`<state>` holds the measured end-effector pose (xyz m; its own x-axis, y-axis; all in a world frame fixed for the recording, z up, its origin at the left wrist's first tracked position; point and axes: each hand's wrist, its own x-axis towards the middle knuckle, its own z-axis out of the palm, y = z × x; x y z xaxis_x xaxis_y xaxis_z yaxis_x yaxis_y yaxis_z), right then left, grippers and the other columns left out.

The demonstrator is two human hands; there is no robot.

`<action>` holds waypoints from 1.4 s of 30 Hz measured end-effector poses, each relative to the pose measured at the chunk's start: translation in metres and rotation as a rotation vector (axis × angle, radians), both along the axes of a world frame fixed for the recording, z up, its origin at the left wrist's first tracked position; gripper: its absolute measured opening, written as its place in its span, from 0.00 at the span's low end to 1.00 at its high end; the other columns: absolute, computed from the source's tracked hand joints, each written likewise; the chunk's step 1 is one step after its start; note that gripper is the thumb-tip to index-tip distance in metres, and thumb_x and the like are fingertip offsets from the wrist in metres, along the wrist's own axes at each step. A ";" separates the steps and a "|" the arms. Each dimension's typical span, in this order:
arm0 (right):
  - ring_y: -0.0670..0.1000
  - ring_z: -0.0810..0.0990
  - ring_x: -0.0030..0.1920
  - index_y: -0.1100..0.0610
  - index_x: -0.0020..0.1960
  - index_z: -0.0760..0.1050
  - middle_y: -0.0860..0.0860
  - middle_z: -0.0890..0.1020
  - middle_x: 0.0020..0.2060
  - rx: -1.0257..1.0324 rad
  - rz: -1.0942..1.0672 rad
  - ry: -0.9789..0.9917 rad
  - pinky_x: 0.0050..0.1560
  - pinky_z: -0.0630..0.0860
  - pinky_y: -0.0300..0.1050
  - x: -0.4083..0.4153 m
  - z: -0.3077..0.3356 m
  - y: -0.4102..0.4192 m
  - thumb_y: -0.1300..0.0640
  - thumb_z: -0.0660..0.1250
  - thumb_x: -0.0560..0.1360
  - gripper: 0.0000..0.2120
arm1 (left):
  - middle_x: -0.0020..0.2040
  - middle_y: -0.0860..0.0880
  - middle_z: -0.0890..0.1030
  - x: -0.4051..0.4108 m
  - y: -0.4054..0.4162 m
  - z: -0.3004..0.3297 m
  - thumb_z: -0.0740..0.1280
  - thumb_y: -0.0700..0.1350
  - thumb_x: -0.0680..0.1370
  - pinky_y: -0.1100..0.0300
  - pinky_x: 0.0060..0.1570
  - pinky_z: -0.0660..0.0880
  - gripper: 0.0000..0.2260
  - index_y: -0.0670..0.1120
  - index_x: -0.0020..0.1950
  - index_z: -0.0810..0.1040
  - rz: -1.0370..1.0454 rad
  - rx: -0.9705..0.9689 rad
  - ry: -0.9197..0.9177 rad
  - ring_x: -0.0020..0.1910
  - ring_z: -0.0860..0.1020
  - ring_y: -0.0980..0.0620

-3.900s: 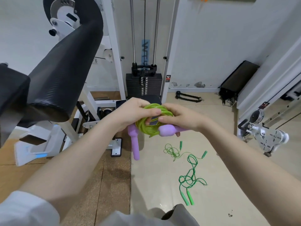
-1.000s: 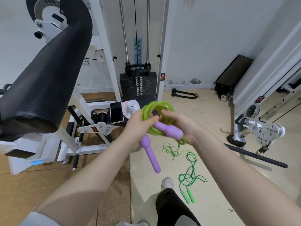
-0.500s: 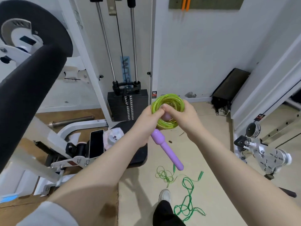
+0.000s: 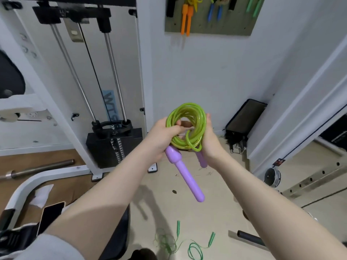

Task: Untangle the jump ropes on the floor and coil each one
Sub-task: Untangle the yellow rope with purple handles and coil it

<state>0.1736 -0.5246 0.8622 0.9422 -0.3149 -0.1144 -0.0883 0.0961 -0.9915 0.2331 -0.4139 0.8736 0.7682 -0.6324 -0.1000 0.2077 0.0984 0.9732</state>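
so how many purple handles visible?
2. Long handle hangs below the left hand; second handle pokes out under the right hand, mostly hidden.

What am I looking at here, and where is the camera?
No machine is working here: a person wears a camera on the head, looking forward and down at their own arms. The left hand and the right hand hold a coiled lime rope between them; its two purple handles hang below. On the floor lie thin green ropes, not yet coiled. Behind stand a weight stack and a wall board with more ropes hanging.
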 end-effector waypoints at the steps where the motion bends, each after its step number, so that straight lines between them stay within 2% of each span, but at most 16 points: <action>1: 0.52 0.83 0.41 0.50 0.46 0.81 0.50 0.84 0.35 -0.041 -0.035 0.030 0.43 0.79 0.43 0.006 0.000 -0.009 0.31 0.37 0.75 0.38 | 0.25 0.53 0.74 0.007 -0.008 0.003 0.61 0.29 0.75 0.68 0.28 0.71 0.13 0.45 0.36 0.67 0.018 0.010 -0.048 0.24 0.73 0.58; 2: 0.53 0.82 0.39 0.50 0.43 0.81 0.49 0.83 0.33 -0.099 -0.087 0.066 0.42 0.78 0.43 0.012 0.000 -0.019 0.30 0.38 0.74 0.38 | 0.26 0.52 0.75 0.013 -0.016 0.008 0.62 0.30 0.76 0.67 0.28 0.72 0.13 0.45 0.36 0.68 0.044 0.023 -0.100 0.25 0.73 0.57; 4: 0.49 0.74 0.27 0.54 0.36 0.75 0.48 0.76 0.26 -0.193 -0.202 0.113 0.29 0.68 0.38 0.020 -0.003 -0.045 0.34 0.38 0.77 0.36 | 0.26 0.51 0.76 0.027 -0.031 0.016 0.63 0.33 0.76 0.64 0.31 0.73 0.10 0.45 0.37 0.70 0.064 0.008 -0.172 0.27 0.73 0.55; 6: 0.48 0.66 0.22 0.59 0.37 0.71 0.51 0.71 0.23 -0.218 -0.213 0.163 0.25 0.60 0.37 0.025 -0.006 -0.068 0.36 0.40 0.79 0.32 | 0.28 0.51 0.76 0.040 -0.051 0.022 0.63 0.35 0.77 0.63 0.32 0.72 0.09 0.45 0.39 0.72 0.066 -0.033 -0.205 0.29 0.73 0.54; 8: 0.47 0.62 0.17 0.60 0.41 0.71 0.50 0.70 0.20 -0.268 -0.121 0.300 0.23 0.56 0.33 0.035 -0.010 -0.088 0.46 0.48 0.80 0.22 | 0.30 0.51 0.75 0.051 -0.075 0.022 0.63 0.37 0.78 0.61 0.32 0.73 0.07 0.45 0.41 0.73 0.020 -0.059 -0.175 0.30 0.75 0.54; 10: 0.46 0.61 0.15 0.60 0.42 0.69 0.50 0.70 0.21 -0.461 -0.054 0.472 0.23 0.58 0.31 0.050 -0.010 -0.106 0.58 0.52 0.76 0.10 | 0.31 0.51 0.74 0.064 -0.100 0.020 0.64 0.39 0.78 0.60 0.31 0.75 0.06 0.45 0.41 0.73 -0.026 -0.058 -0.108 0.27 0.76 0.55; 12: 0.48 0.69 0.21 0.61 0.42 0.71 0.53 0.73 0.27 -0.525 -0.007 0.518 0.29 0.66 0.37 0.071 -0.005 -0.129 0.60 0.54 0.75 0.09 | 0.34 0.50 0.73 0.088 -0.127 0.019 0.66 0.43 0.77 0.59 0.31 0.74 0.06 0.45 0.41 0.72 -0.066 0.004 -0.134 0.25 0.75 0.55; 15: 0.50 0.78 0.38 0.58 0.51 0.76 0.53 0.79 0.41 -0.258 -0.085 0.316 0.45 0.73 0.43 0.107 0.018 -0.179 0.54 0.56 0.79 0.12 | 0.29 0.51 0.72 0.136 -0.166 0.031 0.65 0.47 0.78 0.59 0.31 0.70 0.10 0.45 0.39 0.71 -0.091 0.040 -0.232 0.23 0.72 0.56; 18: 0.49 0.77 0.44 0.55 0.53 0.75 0.51 0.78 0.44 -0.007 -0.288 -0.007 0.56 0.71 0.44 0.158 0.058 -0.226 0.54 0.56 0.78 0.10 | 0.25 0.54 0.71 0.192 -0.206 0.050 0.63 0.49 0.79 0.62 0.26 0.71 0.11 0.46 0.39 0.71 -0.129 0.026 -0.292 0.22 0.71 0.56; 22: 0.47 0.75 0.57 0.52 0.63 0.69 0.50 0.75 0.57 -0.321 -0.224 -0.193 0.59 0.70 0.42 0.239 0.108 -0.271 0.46 0.61 0.78 0.17 | 0.28 0.52 0.70 0.265 -0.263 0.094 0.63 0.50 0.79 0.60 0.28 0.72 0.13 0.46 0.37 0.70 -0.190 -0.006 -0.407 0.23 0.71 0.54; 24: 0.47 0.76 0.54 0.53 0.63 0.70 0.50 0.77 0.55 -0.448 -0.235 -0.248 0.54 0.72 0.40 0.275 0.134 -0.290 0.49 0.63 0.78 0.16 | 0.27 0.52 0.70 0.302 -0.288 0.123 0.64 0.51 0.79 0.61 0.29 0.70 0.13 0.46 0.37 0.71 -0.152 -0.008 -0.466 0.23 0.72 0.55; 28: 0.51 0.80 0.43 0.59 0.60 0.74 0.55 0.81 0.48 -0.326 -0.163 -0.354 0.48 0.78 0.48 0.336 0.168 -0.341 0.50 0.62 0.78 0.16 | 0.29 0.50 0.72 0.370 -0.332 0.168 0.65 0.53 0.77 0.62 0.30 0.73 0.15 0.42 0.41 0.74 -0.151 -0.012 -0.553 0.26 0.73 0.53; 31: 0.46 0.77 0.35 0.57 0.58 0.76 0.47 0.81 0.37 -0.282 -0.132 -0.391 0.37 0.75 0.39 0.367 0.178 -0.364 0.51 0.60 0.79 0.13 | 0.29 0.51 0.76 0.402 -0.361 0.184 0.66 0.56 0.76 0.61 0.36 0.73 0.17 0.43 0.37 0.75 -0.052 0.073 -0.709 0.31 0.75 0.53; 33: 0.45 0.76 0.33 0.58 0.58 0.76 0.45 0.79 0.33 -0.259 -0.191 -0.427 0.33 0.73 0.38 0.385 0.182 -0.378 0.53 0.62 0.78 0.13 | 0.30 0.51 0.78 0.417 -0.374 0.191 0.67 0.56 0.75 0.58 0.38 0.73 0.17 0.44 0.36 0.76 -0.035 0.076 -0.725 0.33 0.77 0.51; 39: 0.44 0.77 0.33 0.54 0.45 0.76 0.48 0.80 0.34 -0.320 -0.443 -0.642 0.38 0.73 0.41 0.431 0.220 -0.440 0.56 0.67 0.75 0.02 | 0.48 0.46 0.81 0.461 -0.430 0.216 0.67 0.41 0.77 0.56 0.52 0.78 0.08 0.44 0.55 0.76 -0.215 -0.149 -0.764 0.44 0.79 0.53; 42: 0.45 0.75 0.33 0.55 0.49 0.74 0.50 0.79 0.37 -0.389 -0.444 -0.718 0.36 0.73 0.39 0.447 0.247 -0.476 0.57 0.66 0.76 0.03 | 0.46 0.47 0.80 0.478 -0.466 0.235 0.65 0.37 0.77 0.57 0.49 0.79 0.10 0.46 0.57 0.76 -0.181 -0.259 -0.846 0.43 0.80 0.55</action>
<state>0.6208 -1.0001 1.1090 0.5300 -0.5577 0.6387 0.5244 -0.3764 -0.7638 0.7109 -0.8802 1.1085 0.4067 -0.6749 0.6157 -0.5337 0.3715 0.7597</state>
